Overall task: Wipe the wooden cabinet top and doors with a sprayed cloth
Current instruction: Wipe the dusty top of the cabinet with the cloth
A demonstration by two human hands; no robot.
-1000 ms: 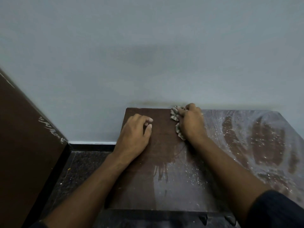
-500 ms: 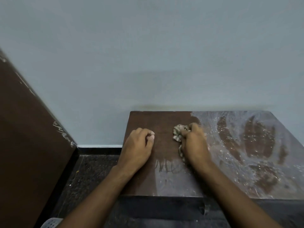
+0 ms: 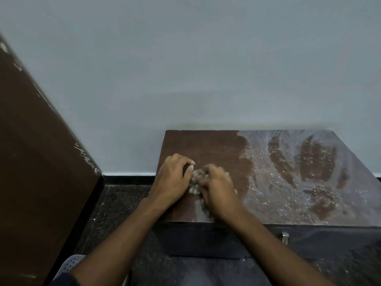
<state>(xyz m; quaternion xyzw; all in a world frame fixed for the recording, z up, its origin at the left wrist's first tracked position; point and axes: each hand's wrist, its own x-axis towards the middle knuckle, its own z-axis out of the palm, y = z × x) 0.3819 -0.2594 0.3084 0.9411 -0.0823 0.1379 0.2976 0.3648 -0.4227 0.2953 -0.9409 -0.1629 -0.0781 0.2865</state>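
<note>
A low dark wooden cabinet top (image 3: 208, 147) stands against the pale wall. Its left part looks dark and wiped; the right part (image 3: 305, 178) is covered in whitish smears and specks. My right hand (image 3: 218, 193) presses a crumpled patterned cloth (image 3: 196, 179) onto the near left part of the top, close to the front edge. My left hand (image 3: 173, 178) rests on the top beside it, fingers curled, touching the cloth's left side. Most of the cloth is hidden under my right hand. The cabinet front (image 3: 206, 238) is dark, with a small metal handle (image 3: 285, 237).
A tall brown wooden panel (image 3: 37, 172) with chipped edge leans at the left. Dark speckled floor (image 3: 123, 207) lies between it and the cabinet. A perforated grey plastic object (image 3: 71, 263) shows at the bottom left. The wall sits right behind the cabinet.
My right hand has dragged the cloth from the back edge toward the front edge and leftward, up against my left hand. The wiped dark area has grown.
</note>
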